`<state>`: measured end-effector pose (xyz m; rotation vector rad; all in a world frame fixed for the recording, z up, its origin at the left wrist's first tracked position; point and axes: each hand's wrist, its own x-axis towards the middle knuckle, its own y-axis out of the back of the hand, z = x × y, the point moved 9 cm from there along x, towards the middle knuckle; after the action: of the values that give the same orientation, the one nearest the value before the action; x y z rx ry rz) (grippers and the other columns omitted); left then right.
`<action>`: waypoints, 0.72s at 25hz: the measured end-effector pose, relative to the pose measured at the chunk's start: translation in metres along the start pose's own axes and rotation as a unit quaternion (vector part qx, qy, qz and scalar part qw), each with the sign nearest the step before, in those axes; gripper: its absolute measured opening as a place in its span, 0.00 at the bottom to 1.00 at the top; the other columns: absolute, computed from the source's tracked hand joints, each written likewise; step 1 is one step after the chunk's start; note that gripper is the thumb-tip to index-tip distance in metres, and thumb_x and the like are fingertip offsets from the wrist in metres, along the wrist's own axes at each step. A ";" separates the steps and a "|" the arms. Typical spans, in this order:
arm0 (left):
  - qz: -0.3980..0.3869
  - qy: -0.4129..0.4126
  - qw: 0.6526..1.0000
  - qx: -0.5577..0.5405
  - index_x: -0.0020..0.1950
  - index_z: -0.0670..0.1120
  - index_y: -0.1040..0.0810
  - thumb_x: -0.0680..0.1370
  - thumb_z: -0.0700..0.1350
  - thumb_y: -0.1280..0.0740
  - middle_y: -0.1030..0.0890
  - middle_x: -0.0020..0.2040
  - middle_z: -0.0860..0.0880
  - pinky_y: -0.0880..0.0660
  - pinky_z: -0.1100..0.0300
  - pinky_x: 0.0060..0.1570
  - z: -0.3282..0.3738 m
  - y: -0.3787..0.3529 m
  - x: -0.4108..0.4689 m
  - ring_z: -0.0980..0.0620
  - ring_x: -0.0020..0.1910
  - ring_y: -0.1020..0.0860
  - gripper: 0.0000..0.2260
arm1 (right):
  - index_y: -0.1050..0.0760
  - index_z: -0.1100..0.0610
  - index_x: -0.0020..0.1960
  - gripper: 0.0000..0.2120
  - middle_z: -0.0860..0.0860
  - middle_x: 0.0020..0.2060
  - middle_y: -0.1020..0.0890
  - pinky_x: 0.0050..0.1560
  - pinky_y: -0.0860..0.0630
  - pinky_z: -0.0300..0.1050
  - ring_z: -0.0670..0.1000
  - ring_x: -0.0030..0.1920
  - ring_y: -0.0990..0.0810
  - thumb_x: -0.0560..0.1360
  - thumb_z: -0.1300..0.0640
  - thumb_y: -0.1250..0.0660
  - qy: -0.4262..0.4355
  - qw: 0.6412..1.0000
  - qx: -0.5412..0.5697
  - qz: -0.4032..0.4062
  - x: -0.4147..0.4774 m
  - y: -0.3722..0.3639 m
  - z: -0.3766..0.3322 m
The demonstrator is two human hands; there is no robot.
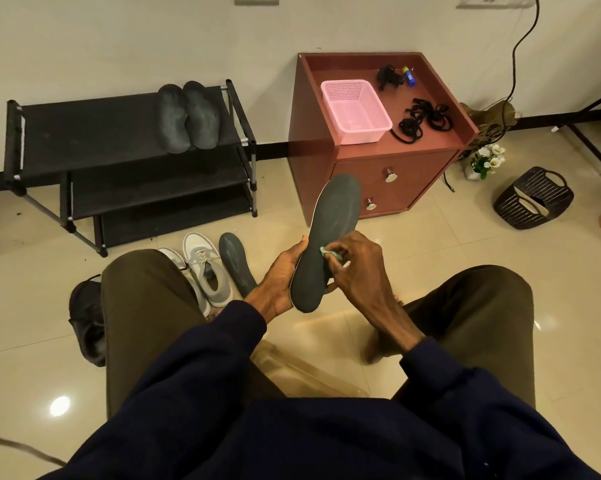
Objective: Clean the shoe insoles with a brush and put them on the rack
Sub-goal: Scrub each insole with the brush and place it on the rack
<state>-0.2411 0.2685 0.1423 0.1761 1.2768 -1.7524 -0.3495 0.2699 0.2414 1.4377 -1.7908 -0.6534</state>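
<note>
Far left of the grip the rack [84, 133] already bears two insoles [188, 116] — a third insole [333, 220], heel clasped by the left hand [281, 278], looks mid-scrub, a fourth insole [236, 265] waits on the floor [430, 244] just left, and the right hand [358, 268] pinches the small brush [330, 253].

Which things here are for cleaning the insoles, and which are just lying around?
For the job: held insole in the left hand, green brush in the right hand, floor insole, two insoles on the black rack.
Just lying about: pink basket, black laces, dark floor basket, flowers.
</note>
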 end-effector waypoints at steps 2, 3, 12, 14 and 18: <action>0.013 -0.008 1.000 0.013 0.51 0.45 0.12 0.84 0.58 0.42 0.15 0.50 0.44 0.19 0.49 0.51 0.000 0.004 0.002 0.46 0.46 0.17 0.24 | 0.14 0.58 0.51 0.06 0.52 0.44 0.17 0.45 0.18 0.48 0.49 0.42 0.19 0.74 0.62 0.24 0.016 1.000 0.009 -0.014 -0.007 -0.007 -0.007; 0.020 -0.014 1.000 0.020 0.53 0.44 0.13 0.84 0.58 0.41 0.14 0.51 0.44 0.20 0.49 0.55 0.001 0.006 0.003 0.46 0.47 0.16 0.23 | 0.14 0.57 0.51 0.06 0.51 0.45 0.17 0.46 0.18 0.47 0.48 0.43 0.19 0.74 0.62 0.24 0.030 0.998 0.021 -0.053 -0.013 -0.016 -0.014; 0.032 -0.044 0.998 0.042 0.59 0.44 0.18 0.83 0.59 0.40 0.14 0.53 0.44 0.18 0.50 0.51 0.005 0.010 0.004 0.46 0.47 0.15 0.21 | 0.14 0.56 0.45 0.06 0.51 0.42 0.16 0.43 0.18 0.50 0.50 0.40 0.19 0.70 0.63 0.24 0.019 0.995 -0.054 -0.087 0.003 -0.011 -0.008; 0.029 -0.043 0.998 0.022 0.59 0.43 0.18 0.84 0.59 0.41 0.14 0.53 0.43 0.18 0.50 0.52 0.006 0.009 0.003 0.46 0.47 0.15 0.21 | 0.14 0.56 0.47 0.06 0.51 0.43 0.17 0.44 0.19 0.48 0.49 0.41 0.19 0.71 0.63 0.23 0.029 0.997 -0.009 -0.071 -0.002 -0.012 -0.014; -0.008 -0.030 0.999 -0.013 0.71 0.42 0.26 0.84 0.62 0.44 0.20 0.67 0.40 0.29 0.44 0.71 0.003 0.009 0.005 0.42 0.66 0.21 0.27 | 0.12 0.54 0.47 0.05 0.47 0.42 0.16 0.41 0.21 0.40 0.45 0.40 0.19 0.72 0.61 0.23 0.036 0.962 0.075 -0.260 -0.032 -0.040 -0.036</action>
<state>-0.2360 0.2628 0.1346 0.0984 1.2612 -1.7410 -0.2936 0.2936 0.2250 2.0395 -1.4304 -0.7221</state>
